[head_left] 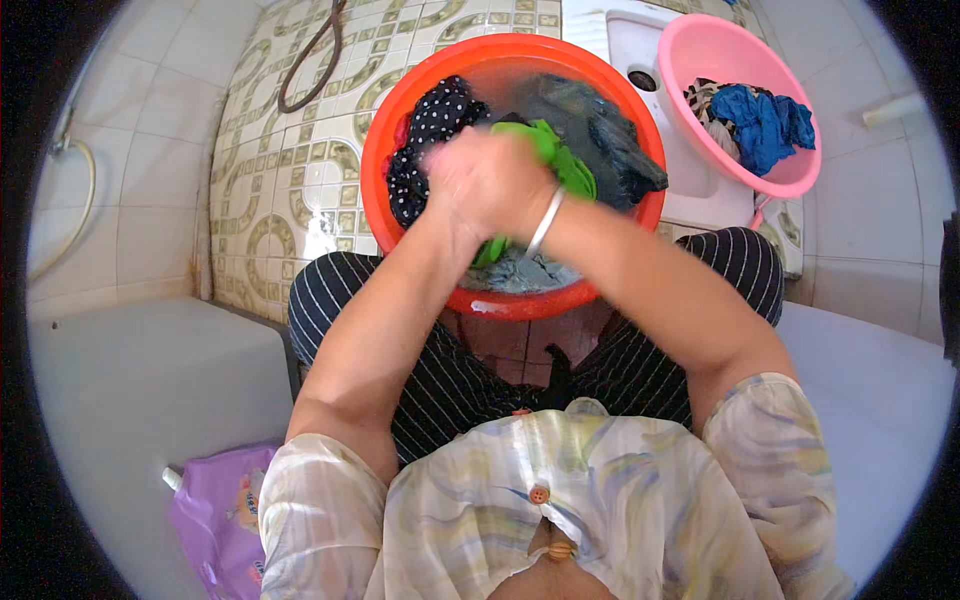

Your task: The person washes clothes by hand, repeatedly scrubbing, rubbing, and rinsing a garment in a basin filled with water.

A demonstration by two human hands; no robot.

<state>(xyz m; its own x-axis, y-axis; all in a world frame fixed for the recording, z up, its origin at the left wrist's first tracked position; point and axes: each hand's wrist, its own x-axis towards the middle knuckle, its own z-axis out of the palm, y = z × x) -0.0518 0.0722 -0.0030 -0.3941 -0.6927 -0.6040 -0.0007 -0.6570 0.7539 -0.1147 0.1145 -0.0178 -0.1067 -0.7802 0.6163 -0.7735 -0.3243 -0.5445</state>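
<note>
While both hands press together over the orange basin (385, 130), left hand (470, 185) and right hand (515, 190) fingers curl tight on the green cloth (560, 160); polka-dot garment (430, 125) lies just left of them.

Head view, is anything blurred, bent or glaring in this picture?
Head view: the two hands gripping the green cloth over the round orange plastic basin are motion-blurred; the fisheye bends the patterned floor tiles toward a black rim; a wet tile shows glare.
</note>
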